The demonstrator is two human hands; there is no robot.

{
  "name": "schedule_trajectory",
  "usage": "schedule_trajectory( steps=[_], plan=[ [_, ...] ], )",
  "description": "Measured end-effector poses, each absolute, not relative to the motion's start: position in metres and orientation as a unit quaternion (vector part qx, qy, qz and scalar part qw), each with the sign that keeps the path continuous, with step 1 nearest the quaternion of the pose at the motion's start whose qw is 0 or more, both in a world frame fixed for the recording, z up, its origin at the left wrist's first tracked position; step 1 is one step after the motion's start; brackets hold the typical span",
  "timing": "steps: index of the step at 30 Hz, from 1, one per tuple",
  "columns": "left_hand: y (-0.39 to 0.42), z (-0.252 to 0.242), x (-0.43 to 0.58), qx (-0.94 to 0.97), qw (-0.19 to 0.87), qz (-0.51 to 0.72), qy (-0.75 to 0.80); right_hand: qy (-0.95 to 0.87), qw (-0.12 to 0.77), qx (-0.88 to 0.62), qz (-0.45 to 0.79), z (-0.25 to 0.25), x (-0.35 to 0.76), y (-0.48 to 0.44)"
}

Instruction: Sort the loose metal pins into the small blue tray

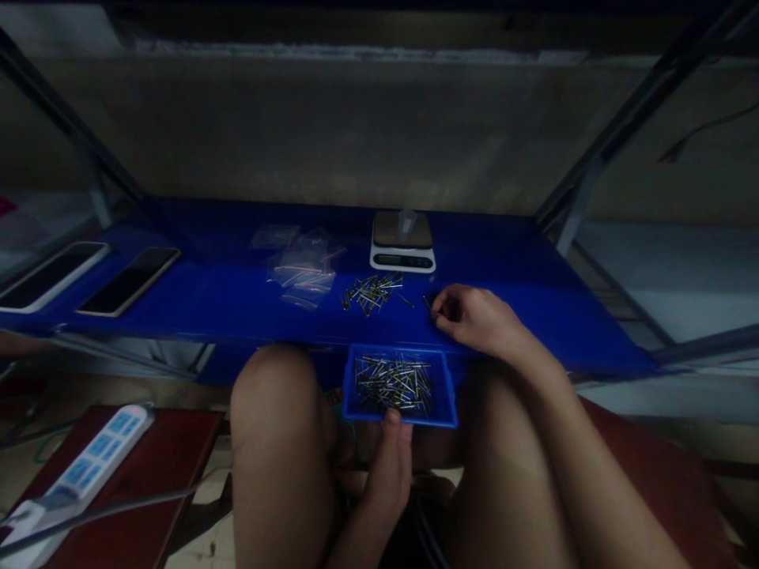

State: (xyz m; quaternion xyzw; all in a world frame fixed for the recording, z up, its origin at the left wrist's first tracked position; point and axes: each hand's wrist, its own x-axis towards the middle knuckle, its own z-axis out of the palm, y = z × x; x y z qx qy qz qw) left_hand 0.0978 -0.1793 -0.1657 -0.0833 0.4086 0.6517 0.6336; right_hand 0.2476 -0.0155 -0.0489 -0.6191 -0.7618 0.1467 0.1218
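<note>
My left hand (pixel 391 466) grips the near wall of a blue plastic tray (pixel 349 387), thumb over the rim. The tray sits between the knees at the shelf's front edge, filled with many thin gold-and-silver metal pieces (pixel 394 383) that look like screws. Just above the blue shelf surface, my right hand (pixel 474 316) has its thumb and forefinger pinched on a similar screw (pixel 428 303), whose tip sticks out to the left. A loose pile of screws (pixel 372 292) lies left of that hand, with one single screw (pixel 406 301) between them.
A white digital scale (pixel 403 259) carrying a small clear cup (pixel 406 222) stands behind the pile. Clear zip bags (pixel 305 265) lie to its left. Two phones (pixel 129 281) rest at the far left. A power strip (pixel 88 458) is on a reddish-brown stool (pixel 171 458).
</note>
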Motion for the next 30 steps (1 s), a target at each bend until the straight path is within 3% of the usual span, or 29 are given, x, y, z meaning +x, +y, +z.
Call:
schedule_trajectory(
  steps=[21,24,27,30],
  plan=[
    [-0.176,-0.164,0.099,-0.073,0.634,0.66,0.397,-0.765,0.04,-0.641,0.054,-0.04,0.232,-0.022],
    [-0.176,-0.161,0.099,-0.08,0.629,0.654,0.413,-0.757,0.107,-0.632,0.128,-0.041,0.232,-0.026],
    [-0.175,-0.163,0.1,-0.077,0.624,0.66,0.41,-0.755,0.191,-0.535,0.327,-0.043,0.233,-0.034],
    [-0.175,-0.167,0.1,-0.05,0.64,0.669,0.374,-0.742,0.165,-0.426,0.49,-0.041,0.23,-0.041]
  ],
)
